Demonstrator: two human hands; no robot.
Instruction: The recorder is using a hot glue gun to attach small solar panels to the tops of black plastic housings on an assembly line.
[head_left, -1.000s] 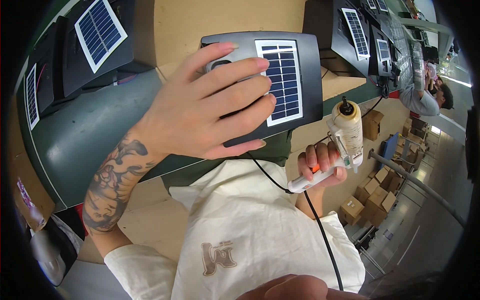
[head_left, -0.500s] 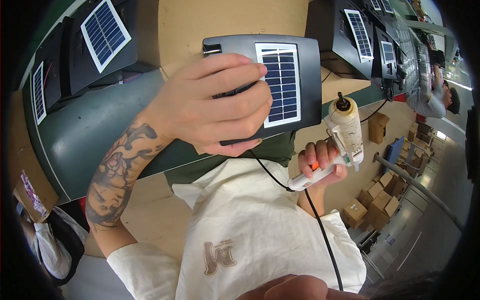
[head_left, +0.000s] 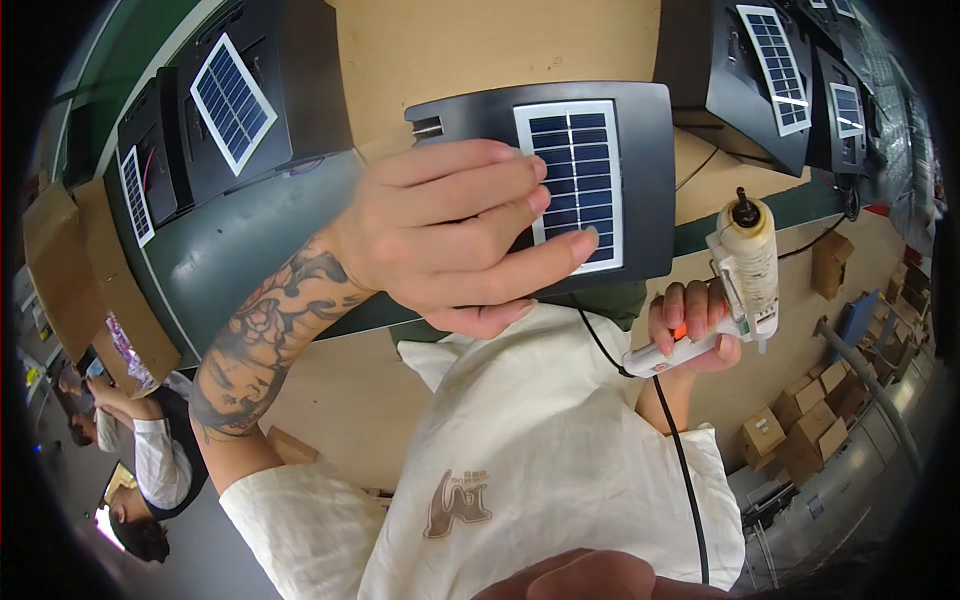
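Observation:
In front of me lies a black plastic housing (head_left: 645, 190) with a small blue solar panel (head_left: 575, 150), white-framed, on its face. My left hand (head_left: 450, 235) is over the housing's left part, fingers apart, fingertips resting on the panel's left side and lower middle. Its thumb is by the housing's near edge. Held to the right of the housing, a white glue gun (head_left: 745, 275) points its dark nozzle away from me. My right hand (head_left: 695, 325) wraps around its handle, near an orange trigger. A black cord hangs from the handle.
Other black housings with solar panels stand at left (head_left: 235, 105) and right (head_left: 775, 70) on the green table (head_left: 250, 250). A cardboard sheet (head_left: 500, 45) lies beyond my work. An open carton (head_left: 75, 280) is at far left, near another person (head_left: 160, 465). Cartons (head_left: 800, 430) lie at right.
My left fingers have spread and moved from the panel's left edge onto its face. The whole view has shifted, and a person now shows at lower left. My right hand keeps the glue gun.

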